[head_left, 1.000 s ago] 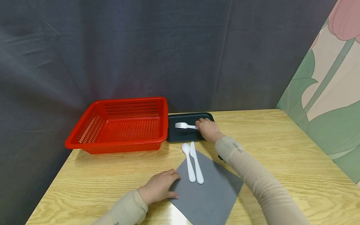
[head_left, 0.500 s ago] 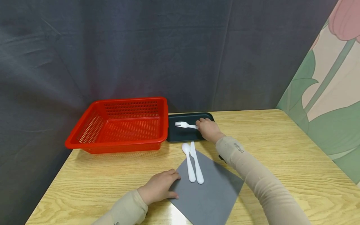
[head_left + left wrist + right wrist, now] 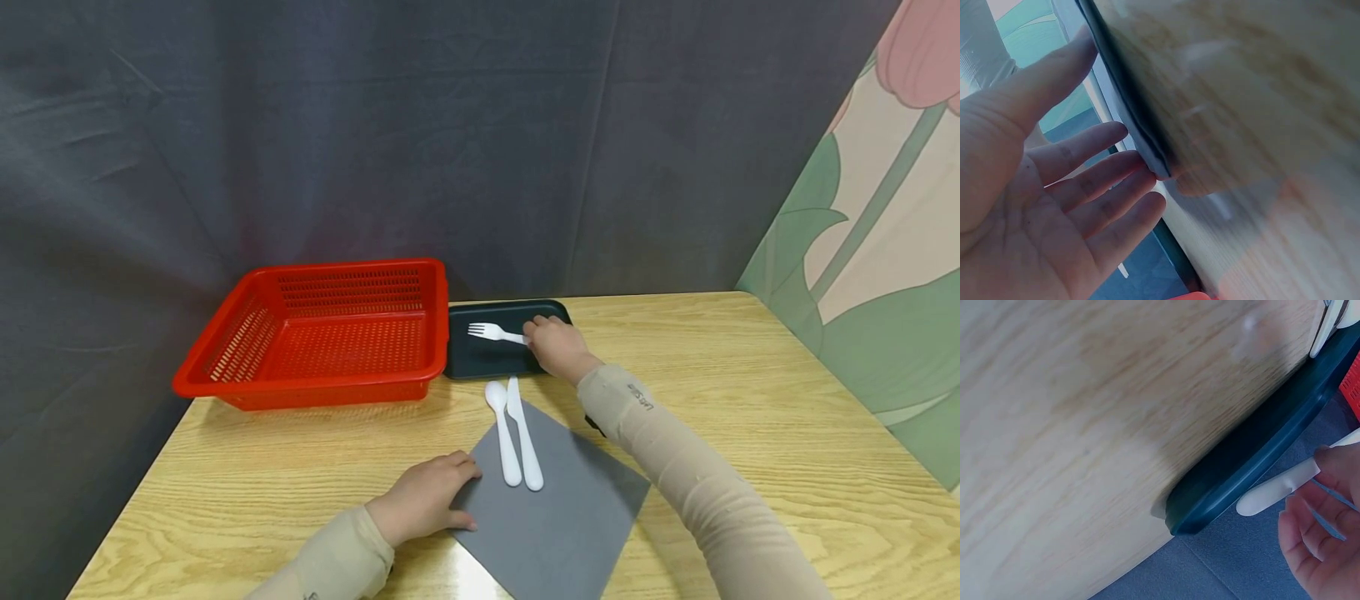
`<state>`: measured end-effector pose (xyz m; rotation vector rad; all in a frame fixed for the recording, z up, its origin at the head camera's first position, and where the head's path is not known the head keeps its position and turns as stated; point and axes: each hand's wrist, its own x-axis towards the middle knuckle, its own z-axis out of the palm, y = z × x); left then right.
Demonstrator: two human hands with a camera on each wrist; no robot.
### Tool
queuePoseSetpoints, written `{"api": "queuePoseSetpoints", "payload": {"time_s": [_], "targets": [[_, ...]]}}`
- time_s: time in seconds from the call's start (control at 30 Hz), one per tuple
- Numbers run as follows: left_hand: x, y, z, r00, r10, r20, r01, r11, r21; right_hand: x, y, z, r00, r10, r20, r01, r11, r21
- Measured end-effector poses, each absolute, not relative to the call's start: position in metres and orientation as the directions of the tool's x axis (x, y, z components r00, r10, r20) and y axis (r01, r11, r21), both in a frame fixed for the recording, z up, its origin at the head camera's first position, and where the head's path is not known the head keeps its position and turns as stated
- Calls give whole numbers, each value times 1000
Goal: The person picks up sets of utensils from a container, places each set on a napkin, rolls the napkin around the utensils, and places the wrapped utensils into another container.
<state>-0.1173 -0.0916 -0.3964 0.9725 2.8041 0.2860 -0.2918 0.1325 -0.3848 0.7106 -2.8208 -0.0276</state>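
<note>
A white fork [image 3: 489, 332] lies over the dark tray [image 3: 476, 365], tines pointing left. My right hand [image 3: 558, 346] pinches its handle between thumb and fingers; in the right wrist view, the rounded end of the fork's handle [image 3: 1266, 495] sticks out past the fingertips. Below the tray, a white spoon [image 3: 506, 442] and a white knife [image 3: 527, 446] lie side by side on a grey square sheet [image 3: 562, 525], their upper ends reaching beyond it. At the sheet's left corner rests my left hand [image 3: 427, 497], fingers extended and thumb spread.
A red perforated basket [image 3: 315, 387] stands left of the tray, right up against it. The wooden table [image 3: 750, 400] ends at a dark curtain [image 3: 420, 150] behind. A wall painted with flowers [image 3: 892, 333] borders the right side.
My right hand and the fork have shifted very slightly to the right. The left hand, spoon, knife and sheet stay where they were.
</note>
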Motion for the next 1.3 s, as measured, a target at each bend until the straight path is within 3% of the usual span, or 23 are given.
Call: {"api": "queuePoseSetpoints", "payload": {"time_s": [1.3], "targets": [[-115,-92,-395,-771,635,-54,608,759,234,-274,138,-375,-823,-507,257,-525,851,0]]}}
